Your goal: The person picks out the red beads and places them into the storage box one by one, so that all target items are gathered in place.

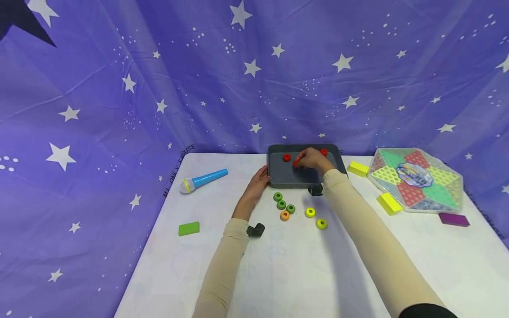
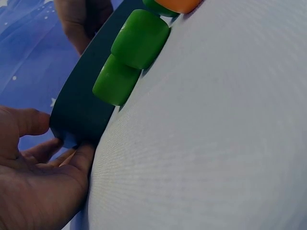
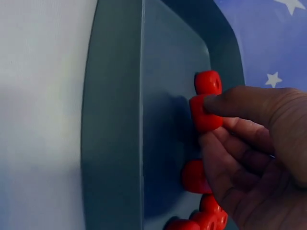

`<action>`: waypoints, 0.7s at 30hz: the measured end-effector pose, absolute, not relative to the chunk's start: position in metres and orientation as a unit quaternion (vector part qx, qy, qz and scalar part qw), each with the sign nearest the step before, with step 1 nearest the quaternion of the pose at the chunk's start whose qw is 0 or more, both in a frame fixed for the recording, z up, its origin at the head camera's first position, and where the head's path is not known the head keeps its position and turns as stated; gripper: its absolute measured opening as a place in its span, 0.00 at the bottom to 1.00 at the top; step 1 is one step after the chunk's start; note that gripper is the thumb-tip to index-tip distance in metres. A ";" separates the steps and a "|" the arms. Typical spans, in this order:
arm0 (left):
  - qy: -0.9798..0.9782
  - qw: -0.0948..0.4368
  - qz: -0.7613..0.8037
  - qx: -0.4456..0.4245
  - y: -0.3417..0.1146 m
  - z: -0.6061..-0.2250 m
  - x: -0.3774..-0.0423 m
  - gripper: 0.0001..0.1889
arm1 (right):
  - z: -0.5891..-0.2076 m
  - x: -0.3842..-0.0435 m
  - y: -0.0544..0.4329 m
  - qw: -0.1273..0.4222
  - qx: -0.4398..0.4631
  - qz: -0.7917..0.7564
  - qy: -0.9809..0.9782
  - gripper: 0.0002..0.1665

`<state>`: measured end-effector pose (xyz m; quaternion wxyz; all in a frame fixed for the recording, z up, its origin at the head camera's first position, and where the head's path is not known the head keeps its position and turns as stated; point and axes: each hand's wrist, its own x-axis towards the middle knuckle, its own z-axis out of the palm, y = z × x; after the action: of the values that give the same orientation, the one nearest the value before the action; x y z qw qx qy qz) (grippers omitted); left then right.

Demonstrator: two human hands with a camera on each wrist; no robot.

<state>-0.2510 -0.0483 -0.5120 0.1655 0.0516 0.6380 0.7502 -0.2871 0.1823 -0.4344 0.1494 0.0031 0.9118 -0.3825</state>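
A dark grey tray (image 1: 281, 176) lies at the back of the white table. My left hand (image 1: 256, 185) holds its left side; in the left wrist view the thumb is at the rim and the fingers lie low against the wall. Inside the tray, my right hand (image 1: 312, 160) pinches a red ring (image 3: 204, 123) between thumb and fingers. Another red ring (image 3: 208, 81) sits just beyond it, and several more red rings (image 3: 194, 176) lie beneath the hand, largely hidden in the head view. Green rings (image 1: 281, 204), an orange ring (image 1: 284, 215) and yellow rings (image 1: 310, 212) lie before the tray.
A blue toy microphone (image 1: 204, 179) and a green block (image 1: 188, 228) are on the left. To the right are yellow blocks (image 1: 389, 203), a hexagonal game board (image 1: 413, 179) and a purple block (image 1: 454, 219). A starry purple cloth (image 1: 222, 79) hangs behind the table.
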 end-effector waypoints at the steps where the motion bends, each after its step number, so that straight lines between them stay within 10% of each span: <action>1: 0.638 0.165 0.751 0.050 -0.048 -0.512 -0.251 0.29 | -0.433 -0.288 0.182 0.149 0.002 -0.375 0.915 0.14; 21: 0.640 0.165 0.748 0.056 -0.049 -0.512 -0.248 0.29 | -0.435 -0.295 0.182 0.125 0.001 -0.271 0.954 0.11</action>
<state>-0.2475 -0.0490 -0.5121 0.1645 0.0563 0.6400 0.7484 -0.2947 0.1822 -0.4354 0.1250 0.0007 0.9544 -0.2710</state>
